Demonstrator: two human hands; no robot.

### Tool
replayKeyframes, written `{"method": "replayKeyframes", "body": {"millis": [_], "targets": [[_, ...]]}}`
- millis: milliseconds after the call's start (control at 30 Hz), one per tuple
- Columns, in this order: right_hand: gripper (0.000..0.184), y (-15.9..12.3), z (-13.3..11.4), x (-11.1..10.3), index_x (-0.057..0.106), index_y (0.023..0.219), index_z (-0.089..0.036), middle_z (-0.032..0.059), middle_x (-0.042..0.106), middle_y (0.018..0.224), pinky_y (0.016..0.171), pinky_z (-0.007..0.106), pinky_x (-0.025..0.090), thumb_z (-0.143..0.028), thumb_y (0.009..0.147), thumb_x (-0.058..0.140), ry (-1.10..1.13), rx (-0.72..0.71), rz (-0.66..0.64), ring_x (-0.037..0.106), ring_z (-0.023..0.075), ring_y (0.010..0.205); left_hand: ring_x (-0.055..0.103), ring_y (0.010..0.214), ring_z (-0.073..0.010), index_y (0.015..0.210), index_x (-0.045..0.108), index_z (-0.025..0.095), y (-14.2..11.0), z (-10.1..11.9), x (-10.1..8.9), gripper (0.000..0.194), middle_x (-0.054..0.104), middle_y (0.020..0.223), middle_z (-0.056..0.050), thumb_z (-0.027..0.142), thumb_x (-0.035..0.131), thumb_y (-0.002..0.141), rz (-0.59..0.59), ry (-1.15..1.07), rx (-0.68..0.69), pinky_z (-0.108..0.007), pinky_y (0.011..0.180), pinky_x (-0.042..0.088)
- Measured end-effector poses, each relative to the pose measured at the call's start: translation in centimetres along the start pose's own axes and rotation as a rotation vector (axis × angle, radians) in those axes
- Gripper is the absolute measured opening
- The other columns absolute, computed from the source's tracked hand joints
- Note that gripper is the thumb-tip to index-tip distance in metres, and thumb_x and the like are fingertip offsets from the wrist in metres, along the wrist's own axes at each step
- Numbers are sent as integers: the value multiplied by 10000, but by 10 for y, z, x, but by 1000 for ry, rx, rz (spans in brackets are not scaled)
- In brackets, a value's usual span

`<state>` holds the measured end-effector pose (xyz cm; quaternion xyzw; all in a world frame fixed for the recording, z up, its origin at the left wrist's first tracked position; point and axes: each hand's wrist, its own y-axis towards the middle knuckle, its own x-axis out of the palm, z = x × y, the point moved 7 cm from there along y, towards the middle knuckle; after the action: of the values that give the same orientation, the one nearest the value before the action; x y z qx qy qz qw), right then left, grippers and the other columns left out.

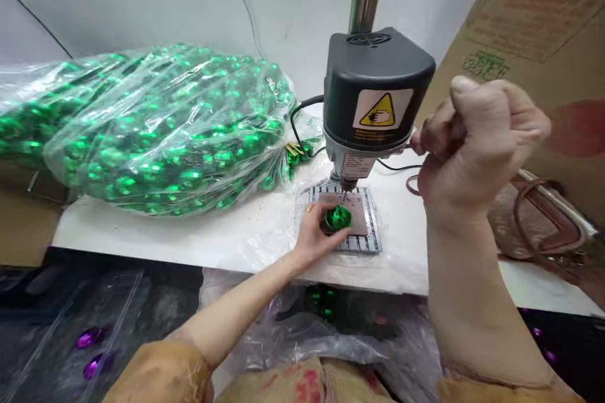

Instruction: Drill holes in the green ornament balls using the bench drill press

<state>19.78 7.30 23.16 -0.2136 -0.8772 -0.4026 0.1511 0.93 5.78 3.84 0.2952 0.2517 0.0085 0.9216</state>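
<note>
Between the thumb and fingers of my left hand (317, 234) is a shiny green faceted ball (339, 218). It is held over a brown board (360, 213) on the slotted metal base (373, 227) of a bench drill press (378, 75). Just behind the ball, the drill's chuck and bit (348, 189) point down at the board. My right hand (477, 132) is raised beside the black drill head, its fingers wrapped round the feed lever (407, 146), most of which is hidden. Dark specks lie around the bit.
A large clear bag (174, 132) full of green balls lies on the left of the white table (236, 233). Cardboard boxes (543, 31) and a pinkish-brown bag (534, 220) stand at the right. Below the table edge, more green balls (322, 302) lie in plastic; purple balls (92, 365) are at lower left.
</note>
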Motion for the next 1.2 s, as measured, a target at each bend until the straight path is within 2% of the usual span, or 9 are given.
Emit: {"method": "replayKeyframes", "body": {"millis": [167,267,333,433,600,733,867,1033,1200], "targets": [[411,-1,1,-2,338,509,-243,-99,337,389,350,296,236,-233,792,636,31,-1,-20,297,61,338,613,877,-215,1120,605,199,-85,39,10,530,666,956,-70,625,715,824,-627,96,353,-331,776,485],[417,-1,2,-2,342,508,-237,-94,355,391,341,292,234,-243,795,645,30,-6,-15,292,60,335,619,937,-245,1214,587,181,-106,41,6,600,683,1002,-107,648,680,850,-699,164,531,-366,829,499],[437,0,3,-2,328,510,-230,-93,338,393,337,272,243,-248,796,659,31,-19,-14,300,54,335,629,1014,-249,1255,558,172,-85,31,-4,470,688,1064,-123,529,602,952,-595,134,517,-379,894,511],[469,1,3,-2,313,510,-223,-93,310,389,327,257,253,-270,786,688,44,-35,-14,305,49,327,640,1065,-223,1236,558,188,-15,-2,-17,251,681,1114,-117,227,421,1030,-424,204,356,-373,940,518],[442,-1,3,-2,322,523,-223,-93,340,392,329,248,262,-246,805,661,54,-28,-9,308,41,329,600,1164,-289,1168,641,148,95,-81,-15,350,641,1214,-177,3,500,883,-565,834,-61,-400,946,497],[403,-3,2,-2,330,547,-212,-100,345,412,358,224,293,-184,855,588,44,-25,-7,332,30,357,546,1216,-397,1096,681,73,124,-104,-16,359,624,1216,-268,-27,668,752,-560,991,-222,-461,946,465],[412,-5,1,-3,325,545,-208,-99,344,412,368,218,286,-183,860,589,37,-36,-9,350,24,360,524,1231,-390,1098,697,122,123,-102,-21,312,640,1192,-231,53,693,794,-537,985,-216,-478,991,423],[417,-6,1,-3,333,537,-195,-93,372,411,386,216,274,-178,866,589,27,-50,-19,348,19,370,618,1001,-271,1213,658,240,106,-85,-57,394,636,1066,-97,299,733,831,-171,400,-237,-370,866,484],[431,-7,1,-3,317,530,-196,-95,349,407,388,215,272,-183,869,584,44,-59,-12,340,11,367,642,635,-140,1273,590,240,60,-90,-38,507,681,890,-31,491,699,845,-116,-753,-688,-263,615,512]]}}
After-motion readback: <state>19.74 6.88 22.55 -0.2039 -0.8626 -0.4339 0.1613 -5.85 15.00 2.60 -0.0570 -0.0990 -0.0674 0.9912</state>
